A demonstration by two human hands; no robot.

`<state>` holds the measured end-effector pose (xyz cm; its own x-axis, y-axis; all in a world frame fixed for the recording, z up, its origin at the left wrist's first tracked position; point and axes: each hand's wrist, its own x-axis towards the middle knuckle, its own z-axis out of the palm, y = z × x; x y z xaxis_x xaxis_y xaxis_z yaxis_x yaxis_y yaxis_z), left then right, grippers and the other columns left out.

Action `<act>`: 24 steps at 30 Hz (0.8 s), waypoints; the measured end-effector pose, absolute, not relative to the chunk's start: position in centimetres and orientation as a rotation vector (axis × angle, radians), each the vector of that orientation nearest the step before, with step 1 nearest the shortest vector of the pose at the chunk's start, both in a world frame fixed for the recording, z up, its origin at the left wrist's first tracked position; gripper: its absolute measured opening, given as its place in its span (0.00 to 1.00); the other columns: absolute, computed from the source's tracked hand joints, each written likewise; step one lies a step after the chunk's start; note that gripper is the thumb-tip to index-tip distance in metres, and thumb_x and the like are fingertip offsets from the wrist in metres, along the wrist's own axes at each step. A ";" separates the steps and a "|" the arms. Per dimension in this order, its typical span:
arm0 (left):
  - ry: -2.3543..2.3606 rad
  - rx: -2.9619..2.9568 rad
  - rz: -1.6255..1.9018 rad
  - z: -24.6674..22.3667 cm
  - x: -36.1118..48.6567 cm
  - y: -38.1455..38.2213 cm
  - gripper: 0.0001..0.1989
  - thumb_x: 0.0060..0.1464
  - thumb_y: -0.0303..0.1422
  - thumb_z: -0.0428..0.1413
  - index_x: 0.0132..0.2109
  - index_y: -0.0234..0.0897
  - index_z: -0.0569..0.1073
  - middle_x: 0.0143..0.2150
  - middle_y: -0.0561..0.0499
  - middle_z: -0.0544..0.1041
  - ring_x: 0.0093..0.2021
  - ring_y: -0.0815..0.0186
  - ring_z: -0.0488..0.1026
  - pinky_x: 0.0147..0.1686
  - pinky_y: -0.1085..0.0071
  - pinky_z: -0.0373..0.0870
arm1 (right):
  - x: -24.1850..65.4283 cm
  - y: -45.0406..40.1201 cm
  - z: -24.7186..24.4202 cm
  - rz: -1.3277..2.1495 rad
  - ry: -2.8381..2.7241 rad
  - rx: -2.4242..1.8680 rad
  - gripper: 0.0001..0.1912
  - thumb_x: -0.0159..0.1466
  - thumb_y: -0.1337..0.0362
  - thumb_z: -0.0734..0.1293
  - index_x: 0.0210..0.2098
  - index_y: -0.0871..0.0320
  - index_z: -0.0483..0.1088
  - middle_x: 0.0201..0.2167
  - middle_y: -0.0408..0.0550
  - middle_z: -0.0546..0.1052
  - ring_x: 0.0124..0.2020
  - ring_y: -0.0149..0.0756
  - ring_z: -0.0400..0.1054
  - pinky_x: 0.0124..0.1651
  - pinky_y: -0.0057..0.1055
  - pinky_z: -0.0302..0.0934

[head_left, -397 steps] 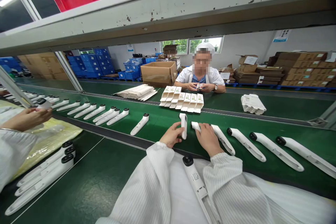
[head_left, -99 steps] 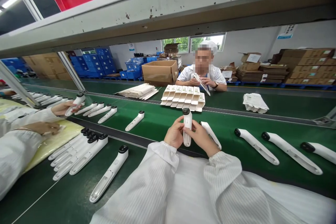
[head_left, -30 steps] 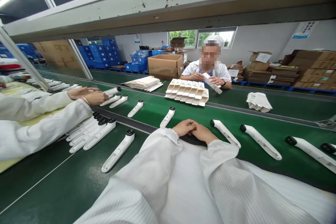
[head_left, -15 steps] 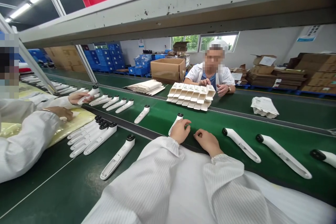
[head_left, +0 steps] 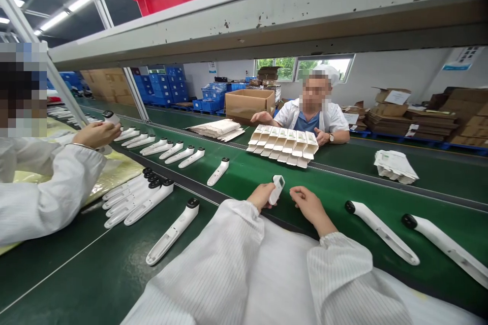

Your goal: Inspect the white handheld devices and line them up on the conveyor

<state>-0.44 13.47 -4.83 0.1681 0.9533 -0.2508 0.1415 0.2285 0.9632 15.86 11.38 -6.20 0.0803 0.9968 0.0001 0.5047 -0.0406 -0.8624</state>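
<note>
My left hand (head_left: 261,196) is closed around a white handheld infrared thermometer (head_left: 277,190), held up with its small screen showing. The lower part of the thermometer is hidden by my fingers. Just to the right, my right hand (head_left: 308,204) hovers over the green belt (head_left: 244,172), its fingers loosely bent and holding nothing. A white thermometer (head_left: 385,233) with a black head lies on the belt right of that hand, its long hollow side facing up. Another thermometer (head_left: 218,171) lies on the belt to the left.
More thermometers (head_left: 173,150) line the belt at left; several (head_left: 148,205) sit grouped on the near table beside a single one (head_left: 173,231). A co-worker (head_left: 316,111) opposite handles open white boxes (head_left: 282,144). Another person's hand (head_left: 97,134) is at left. A metal shelf (head_left: 244,28) crosses overhead.
My left hand has picked up the thermometer from the belt and turned it screen-up. Thermometers on the right have shifted rightward in view. The co-worker's hand has moved off the boxes.
</note>
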 end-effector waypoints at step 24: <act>0.668 1.181 0.963 -3.5 1.0 11.4 0.37 0.40 0.35 0.65 0.58 0.43 0.61 0.39 0.49 0.71 0.38 0.65 0.70 0.30 0.74 0.63 | 14.2 11.4 -4.5 1.165 -0.952 -1.013 0.25 0.53 0.50 0.67 0.46 0.55 0.64 0.40 0.47 0.75 0.39 0.36 0.70 0.37 0.30 0.64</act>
